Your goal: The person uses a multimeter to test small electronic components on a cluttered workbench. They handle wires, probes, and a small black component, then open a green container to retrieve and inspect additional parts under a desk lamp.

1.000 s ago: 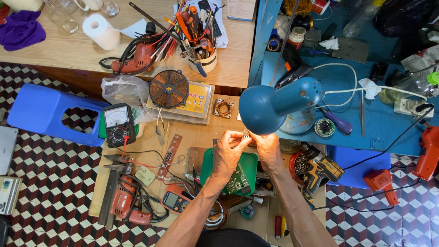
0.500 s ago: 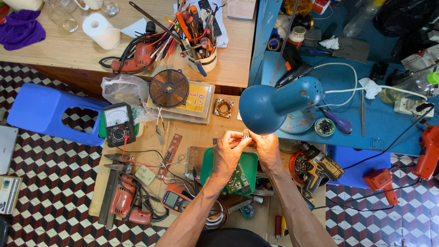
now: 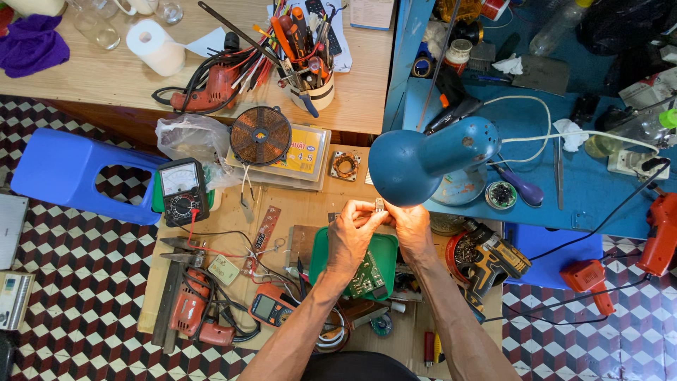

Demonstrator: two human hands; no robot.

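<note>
My left hand (image 3: 352, 233) and my right hand (image 3: 407, 227) meet under the blue desk lamp (image 3: 423, 159), both pinching one small electronic part (image 3: 379, 207) between the fingertips. Below the hands lies a green tray (image 3: 384, 247) holding a green circuit board (image 3: 367, 276). The hands are raised above the tray, close to the lamp shade. The part is too small to tell its kind.
A multimeter (image 3: 182, 190) sits left, with a copper coil (image 3: 261, 135) on a plastic box behind. A red drill (image 3: 190, 314), a small orange meter (image 3: 271, 308), a yellow-black drill (image 3: 493, 261), a blue stool (image 3: 67, 173) and a tool cup (image 3: 310, 77) surround the low table.
</note>
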